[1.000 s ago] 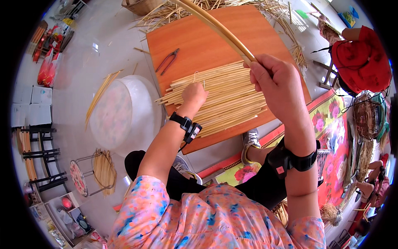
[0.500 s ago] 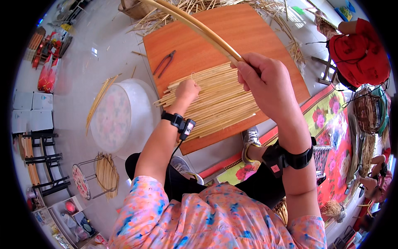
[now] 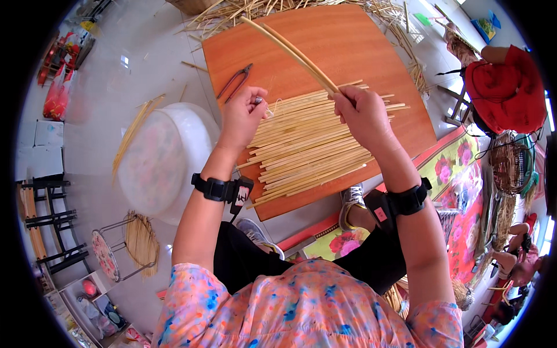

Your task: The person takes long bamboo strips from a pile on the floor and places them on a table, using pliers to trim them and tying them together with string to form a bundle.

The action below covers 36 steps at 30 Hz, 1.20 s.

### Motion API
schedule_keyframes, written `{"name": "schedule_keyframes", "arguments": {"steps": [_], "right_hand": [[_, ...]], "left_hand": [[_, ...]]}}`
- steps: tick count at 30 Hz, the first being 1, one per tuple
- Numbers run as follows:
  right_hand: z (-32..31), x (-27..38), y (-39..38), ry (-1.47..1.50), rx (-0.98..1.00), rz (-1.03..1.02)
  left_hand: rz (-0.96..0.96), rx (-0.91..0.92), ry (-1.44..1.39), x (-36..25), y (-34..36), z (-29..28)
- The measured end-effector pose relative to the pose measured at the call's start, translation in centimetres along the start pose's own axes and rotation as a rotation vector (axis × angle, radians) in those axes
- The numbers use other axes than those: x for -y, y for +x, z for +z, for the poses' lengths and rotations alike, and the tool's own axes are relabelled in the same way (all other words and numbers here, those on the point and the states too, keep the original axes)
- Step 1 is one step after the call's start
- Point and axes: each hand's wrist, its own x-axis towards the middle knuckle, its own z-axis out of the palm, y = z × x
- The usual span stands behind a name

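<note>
My right hand (image 3: 361,116) grips two long, pale yellow strips (image 3: 296,52) that rise up and left over the orange board table (image 3: 395,72). Beneath them, many straight sticks (image 3: 313,145) lie side by side. My left hand (image 3: 243,116) is curled at the left end of this row, apparently pinching a thin pale cord (image 3: 275,107); a small metallic band or object shows among its fingers, too small to identify. Red-handled pliers (image 3: 234,83) lie just behind my left hand on the tabletop.
A white round plastic tub (image 3: 191,148) stands left, with loose strips beside it. Scattered cane (image 3: 400,17) lies behind the table. A red bag or cloth (image 3: 505,87) and baskets (image 3: 505,165) are at right, with another person (image 3: 519,255) farther down on that side.
My left hand has lifted from the sticks and moved left, toward the pliers. My right hand has lowered slightly with the strips, whose far end now lies lower in view.
</note>
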Motion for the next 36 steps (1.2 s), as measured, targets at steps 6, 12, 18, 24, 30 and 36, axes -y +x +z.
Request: {"name": "schedule_keyframes", "arguments": {"steps": [6,12,18,24,30,36], "right_hand": [[2.4,-0.7,1.3,0.088,0.087,0.058],[3.7,-1.1,2.4,0.212,0.179,0.166],[5.0,-0.9,2.9,0.419,0.234,0.24],[5.5,-0.5,3.2,0.507,0.232,0.286],[5.3,-0.7,3.3,0.512,0.259,0.314],[4.9,-1.0,3.3,0.528,0.268,0.335]], "left_hand": [[0.124,0.093,0.17,-1.1,0.4,0.1],[0.235,0.106,0.318,-1.5,0.2,0.5],[0.215,0.122,0.409,-1.8,0.2,0.1],[0.241,0.134,0.367,-1.8,0.2,-0.3],[0.297,0.097,0.364,-1.9,0.3,-0.6],[0.299,0.129,0.382,-2.0,0.3,-0.8]]}}
